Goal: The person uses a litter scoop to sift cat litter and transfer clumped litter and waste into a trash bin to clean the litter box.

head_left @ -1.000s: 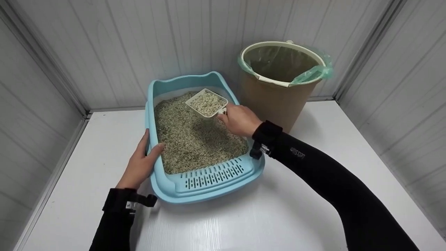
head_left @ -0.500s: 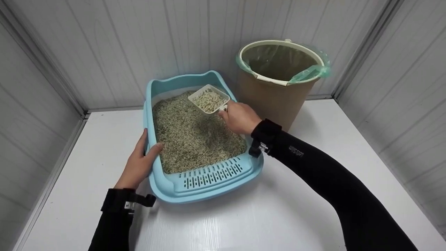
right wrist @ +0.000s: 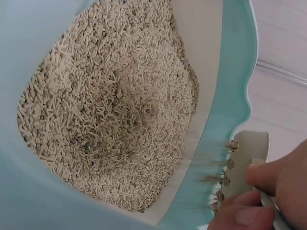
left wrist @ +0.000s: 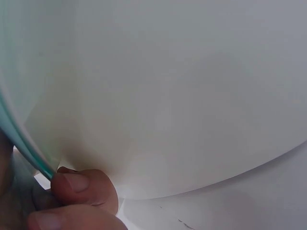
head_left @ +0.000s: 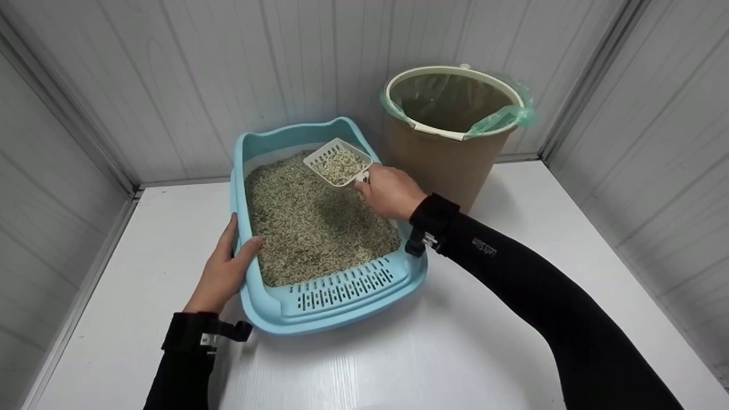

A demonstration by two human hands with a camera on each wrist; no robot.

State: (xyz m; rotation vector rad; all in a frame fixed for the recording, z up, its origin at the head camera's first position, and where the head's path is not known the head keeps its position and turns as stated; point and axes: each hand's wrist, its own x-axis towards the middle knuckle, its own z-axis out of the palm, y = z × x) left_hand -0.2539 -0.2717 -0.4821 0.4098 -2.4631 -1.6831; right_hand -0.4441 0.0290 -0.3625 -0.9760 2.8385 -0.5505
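Observation:
A white slotted litter scoop point(head_left: 323, 150), loaded with pale pellet litter, is held above the litter box by my right hand point(head_left: 393, 191). My fingers and thumb wrap its short handle. In the right wrist view, pellets poke through the slots of the scoop point(right wrist: 250, 146). The light-blue litter box point(head_left: 336, 323) contains a wide bed of litter point(head_left: 296, 222), darker beneath the scoop. At the box's left side, my left hand point(head_left: 222, 273) grips the rim, thumb on top and fingers outside. The left wrist view shows curled fingertips point(left wrist: 79, 184) at the box's edge.
Behind the right arm stands a tall brown bin point(head_left: 441, 165) with a cream rim and a green bag point(head_left: 495, 119) folded over it. The box's front lip has a slotted grate point(head_left: 344, 287). Grey panel walls enclose the white table point(head_left: 484, 336) at the back and both sides.
The scoop has shifted slightly up and jiggled, with litter falling below it half a second ago. More of its slots show now. The left hand keeps its grip on the rim.

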